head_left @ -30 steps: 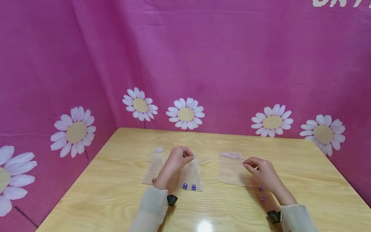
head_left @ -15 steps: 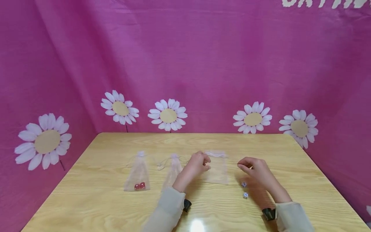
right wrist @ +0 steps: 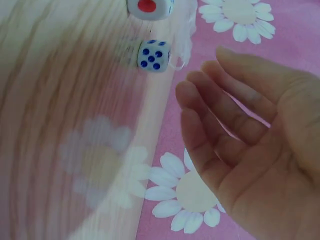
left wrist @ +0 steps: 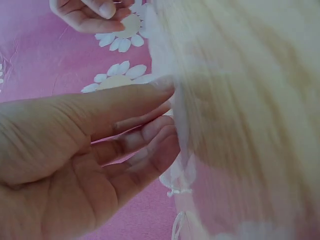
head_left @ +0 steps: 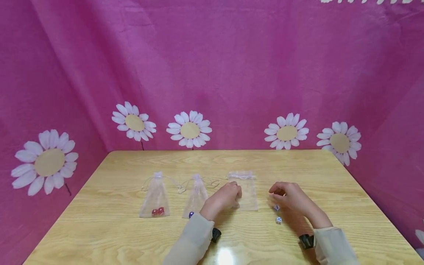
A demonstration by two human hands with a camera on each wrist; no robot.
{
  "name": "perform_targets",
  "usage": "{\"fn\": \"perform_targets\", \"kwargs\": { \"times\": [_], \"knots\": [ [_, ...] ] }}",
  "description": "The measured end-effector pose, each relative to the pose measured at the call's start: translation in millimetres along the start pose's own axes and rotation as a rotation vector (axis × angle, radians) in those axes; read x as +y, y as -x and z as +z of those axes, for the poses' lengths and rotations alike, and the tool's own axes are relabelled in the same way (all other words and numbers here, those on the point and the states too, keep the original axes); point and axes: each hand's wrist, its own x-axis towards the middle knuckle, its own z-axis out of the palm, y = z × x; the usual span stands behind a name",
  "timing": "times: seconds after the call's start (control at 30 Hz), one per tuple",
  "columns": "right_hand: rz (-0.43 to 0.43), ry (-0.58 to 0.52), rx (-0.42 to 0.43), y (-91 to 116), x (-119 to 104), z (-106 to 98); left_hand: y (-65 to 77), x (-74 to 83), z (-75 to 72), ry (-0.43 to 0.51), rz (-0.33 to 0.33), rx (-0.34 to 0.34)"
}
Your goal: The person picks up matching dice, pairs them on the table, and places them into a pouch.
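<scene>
My left hand [head_left: 225, 198] is at the left side of a flat, sheer white drawstring pouch [head_left: 248, 195]. In the left wrist view its thumb and loosely bent fingers [left wrist: 162, 150] touch the pale fabric at the table surface. My right hand [head_left: 291, 198] hovers with relaxed fingers just above two white dice. The far die [head_left: 276, 208] lies almost under the fingertips, and the near die [head_left: 279, 220] sits closer to me. In the right wrist view one die [right wrist: 153, 56] shows five blue dots and the other [right wrist: 150, 7] a red dot; the palm holds nothing.
Two gathered pouches lie left on the wooden table [head_left: 99, 235]: one pouch [head_left: 155, 193] contains red dice [head_left: 158, 211], the other pouch [head_left: 196, 193] a blue die [head_left: 191, 214], partly behind my left sleeve. Their cords [head_left: 181, 188] trail between them. A pink flowered cloth [head_left: 212, 73] hangs behind.
My left hand has left the middle pouch, moved right to the flat pouch and come down onto it. My right hand has stayed near the white dice, fingers now slightly more spread. The head view has turned right.
</scene>
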Motion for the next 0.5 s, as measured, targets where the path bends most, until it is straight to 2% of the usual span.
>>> {"fn": "perform_targets", "kwargs": {
  "times": [0.17,0.3,0.4,0.5],
  "knots": [
    [-0.016,-0.041,-0.132,7,4,-5,0.9,-1.2,0.7,0.057,-0.03,-0.007],
    [-0.052,-0.099,-0.238,11,10,-7,0.4,-3.6,2.0,0.036,-0.024,0.011],
    [-0.074,-0.102,-0.268,11,14,-4,-0.6,-4.9,2.2,0.027,-0.021,0.016],
    [-0.08,-0.076,-0.26,10,17,-2,-1.4,-5.2,1.6,0.034,-0.018,0.014]
  ]
}}
